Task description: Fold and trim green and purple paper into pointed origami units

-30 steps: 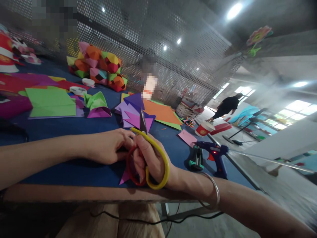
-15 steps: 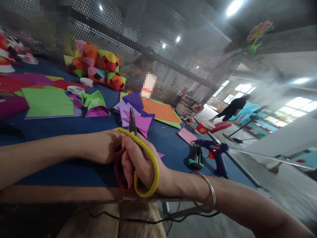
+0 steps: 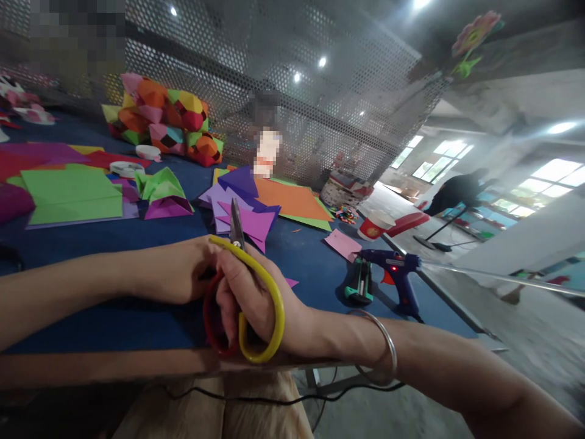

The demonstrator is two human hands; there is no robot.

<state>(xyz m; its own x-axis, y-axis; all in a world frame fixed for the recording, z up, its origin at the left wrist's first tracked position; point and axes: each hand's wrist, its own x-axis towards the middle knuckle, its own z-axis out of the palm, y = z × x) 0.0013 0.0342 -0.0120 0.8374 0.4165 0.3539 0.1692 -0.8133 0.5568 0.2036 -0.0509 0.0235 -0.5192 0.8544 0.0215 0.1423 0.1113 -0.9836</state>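
My right hand (image 3: 249, 292) is wrapped round a pair of scissors (image 3: 278, 314) with one yellow and one red handle loop. Their blades point away from me and look closed. My left hand (image 3: 187, 271) lies against the right hand near the scissors' pivot. Its fingers are tucked behind and hidden, so their grip cannot be made out. Just beyond the blades lie cut purple paper pieces (image 3: 259, 224). A small purple tip of paper (image 3: 291, 283) shows beside my right wrist.
Right of my hands are a green-and-black box cutter (image 3: 359, 286), a blue glue gun (image 3: 397, 268) with a red light, pink paper (image 3: 342, 244) and a paper cup (image 3: 375, 225). Green paper (image 3: 73, 194), a folded paper piece (image 3: 165, 194) and folded paper balls (image 3: 169, 116) lie left. A person (image 3: 452, 192) bends in the background.
The view has shifted slightly, so most table things appear a little farther left. Both hands keep nearly the same pose around the scissors. The background person has moved somewhat to the right.
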